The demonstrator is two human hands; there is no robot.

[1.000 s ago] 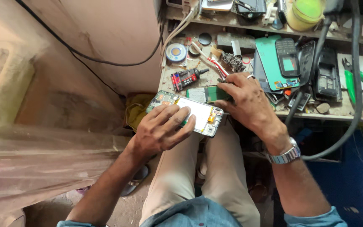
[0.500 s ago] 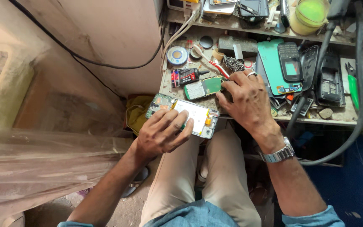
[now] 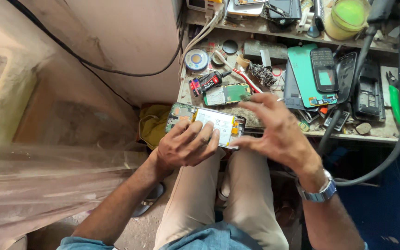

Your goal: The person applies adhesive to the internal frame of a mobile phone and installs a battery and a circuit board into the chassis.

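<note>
While your left hand [image 3: 186, 146] clamps the opened phone [image 3: 207, 126] at the bench [image 3: 371, 136] edge, its back is already off. Your right hand [image 3: 274, 132] hovers with fingers spread, holding nothing; the green circuit board [image 3: 228, 94] lies apart.

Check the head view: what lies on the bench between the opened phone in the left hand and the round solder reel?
A black-and-red glue tube lies between the opened phone, held by the left hand, and the solder reel, beside a loose green circuit board.

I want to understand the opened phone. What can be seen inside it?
Inside the opened phone show a white battery, a green circuit board and orange parts by the right edge. The left hand covers the lower part, so nothing there can be seen.
</note>
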